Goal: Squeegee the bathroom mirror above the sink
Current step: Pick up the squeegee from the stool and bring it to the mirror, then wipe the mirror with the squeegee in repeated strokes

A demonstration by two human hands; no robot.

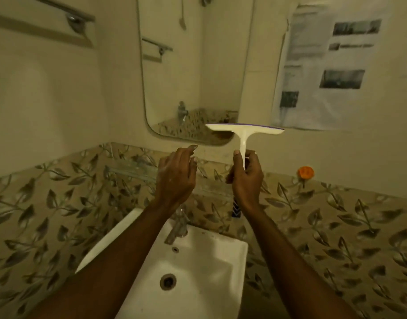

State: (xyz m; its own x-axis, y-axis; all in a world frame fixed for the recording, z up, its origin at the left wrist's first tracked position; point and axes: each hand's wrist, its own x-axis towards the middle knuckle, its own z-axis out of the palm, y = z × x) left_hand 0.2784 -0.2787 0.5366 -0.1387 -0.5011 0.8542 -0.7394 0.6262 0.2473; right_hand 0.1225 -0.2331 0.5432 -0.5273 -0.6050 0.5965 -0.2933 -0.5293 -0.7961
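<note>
A white T-shaped squeegee with a purple blade edge stands upright in my right hand, which grips its handle. The blade lies level, just below and in front of the bottom right corner of the mirror. The mirror is a tall pane with rounded corners on the pale wall above the sink. My left hand is raised beside the right, fingers loosely extended, holding nothing, a little left of the squeegee and below the mirror's lower edge.
A chrome tap stands at the back of the white sink. A glass shelf runs along the leaf-patterned tiles. A printed sheet hangs right of the mirror, an orange object sits below it, and a towel rail is at upper left.
</note>
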